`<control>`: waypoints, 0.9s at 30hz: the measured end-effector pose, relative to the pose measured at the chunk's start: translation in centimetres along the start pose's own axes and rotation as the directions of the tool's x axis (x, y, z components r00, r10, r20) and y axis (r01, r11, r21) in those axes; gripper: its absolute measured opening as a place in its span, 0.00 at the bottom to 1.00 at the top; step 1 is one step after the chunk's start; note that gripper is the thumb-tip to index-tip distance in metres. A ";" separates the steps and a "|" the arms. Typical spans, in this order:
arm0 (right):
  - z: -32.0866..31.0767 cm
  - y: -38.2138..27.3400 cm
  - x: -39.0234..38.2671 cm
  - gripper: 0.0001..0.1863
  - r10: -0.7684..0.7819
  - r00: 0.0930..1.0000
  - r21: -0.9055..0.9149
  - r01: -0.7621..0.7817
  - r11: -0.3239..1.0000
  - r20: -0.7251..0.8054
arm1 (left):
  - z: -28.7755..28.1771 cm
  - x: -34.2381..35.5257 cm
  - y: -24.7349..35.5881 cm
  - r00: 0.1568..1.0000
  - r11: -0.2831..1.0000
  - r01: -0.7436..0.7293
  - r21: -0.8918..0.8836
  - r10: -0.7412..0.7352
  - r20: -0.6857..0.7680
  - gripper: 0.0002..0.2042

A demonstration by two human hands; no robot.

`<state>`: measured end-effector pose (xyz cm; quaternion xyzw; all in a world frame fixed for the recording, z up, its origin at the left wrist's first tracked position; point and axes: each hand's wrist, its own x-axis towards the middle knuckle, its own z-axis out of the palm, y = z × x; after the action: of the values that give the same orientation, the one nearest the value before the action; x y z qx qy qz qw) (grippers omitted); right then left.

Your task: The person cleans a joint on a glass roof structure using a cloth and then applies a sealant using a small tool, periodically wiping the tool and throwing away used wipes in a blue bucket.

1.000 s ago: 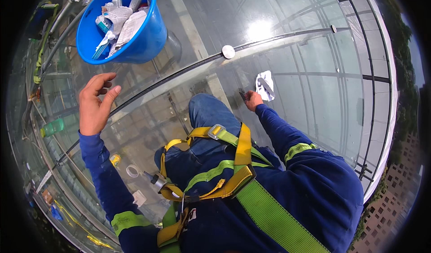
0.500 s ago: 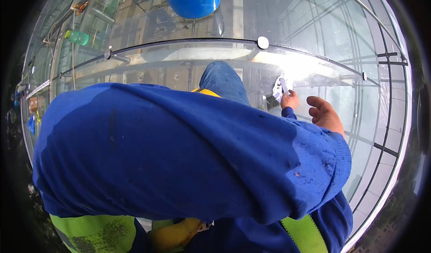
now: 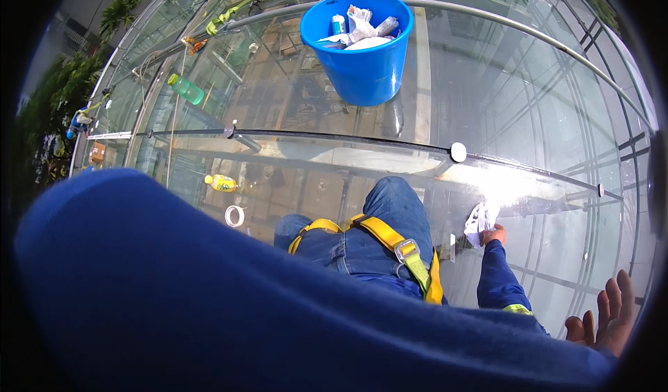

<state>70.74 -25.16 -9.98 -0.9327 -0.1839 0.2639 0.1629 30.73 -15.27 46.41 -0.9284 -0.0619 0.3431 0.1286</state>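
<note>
My left arm, in a blue sleeve, stretches across the lower view. My left hand is at the far right, raised above the glass with its fingers spread and nothing in it. My right hand reaches down beside my right knee and grips a crumpled white rag, pressed to the glass panel close to a bright sun glare. Its fingertips are partly hidden by the rag. A yellow harness strap lies over my jeans.
A blue bucket with tubes and white rags stands ahead. A green bottle, a yellow bottle and a white ring-shaped roll lie to the left. Round fittings sit along the panel joint. A metal pipe crosses behind. Another person is far left.
The view has shifted, showing more of the bucket, the yellow bottle and the roll. My left arm has dropped lower in view, and its hand has moved right and spread its fingers. My right hand still holds the rag.
</note>
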 end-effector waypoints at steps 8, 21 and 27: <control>1.3 -1.3 -3.0 0.15 0.053 0.970 0.241 0.006 0.970 -0.237 | 0.0 -0.7 -0.6 1.000 1.000 -0.021 0.017 0.021 0.014 0.14; -3.2 1.9 -2.9 0.10 -0.087 0.978 0.443 0.164 0.881 -0.189 | -0.3 -4.2 0.0 0.995 0.995 0.098 -0.011 -0.098 0.001 0.15; -3.5 1.1 -4.4 0.13 -0.135 0.985 0.523 0.171 0.835 -0.106 | -0.3 -4.2 1.0 0.994 0.995 0.101 -0.004 -0.101 -0.047 0.16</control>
<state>69.47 -28.72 -5.63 -0.8419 -0.1728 0.2601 0.4402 27.78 -17.17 48.91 -0.9319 -0.1060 0.3143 0.1467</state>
